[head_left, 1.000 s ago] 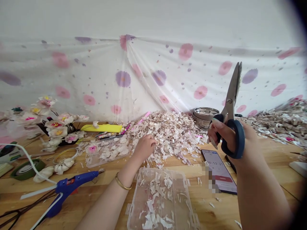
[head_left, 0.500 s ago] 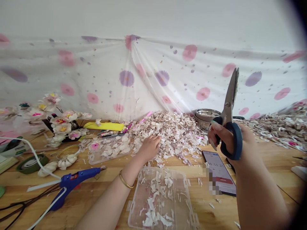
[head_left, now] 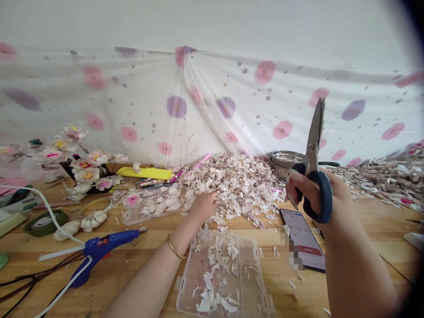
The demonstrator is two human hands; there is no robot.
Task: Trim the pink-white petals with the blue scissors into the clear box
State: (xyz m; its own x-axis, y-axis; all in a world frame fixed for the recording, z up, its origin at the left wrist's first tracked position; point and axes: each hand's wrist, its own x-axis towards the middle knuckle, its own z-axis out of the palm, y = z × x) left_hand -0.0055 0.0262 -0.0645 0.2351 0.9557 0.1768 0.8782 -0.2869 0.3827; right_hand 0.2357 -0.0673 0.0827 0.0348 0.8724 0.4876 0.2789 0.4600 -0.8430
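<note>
My right hand [head_left: 309, 194] is wrapped through the dark blue handles of a pair of scissors [head_left: 313, 145]. The blades point upward and lie together. My left hand [head_left: 203, 207], with a gold bangle on the wrist, reaches to the near edge of a big heap of pale, papery garlic skins [head_left: 241, 181]. Its fingers are bent and drawn together against the heap; what lies between them is hidden. Just in front of that hand lies a clear plastic box lid or tray [head_left: 251, 274] scattered with white scraps.
A phone [head_left: 304, 243] showing a timer lies below my right hand. Steel bowls [head_left: 286, 161] stand behind the heap. Leftward are a blue glue gun [head_left: 106, 243] with cables, garlic bulbs [head_left: 94, 221], green tape [head_left: 46, 223], a tray of petals [head_left: 155, 203] and handmade flowers [head_left: 88, 172].
My left hand's fingers have bent down and closed in at the heap's edge. My right hand has shifted slightly left and down with the scissors.
</note>
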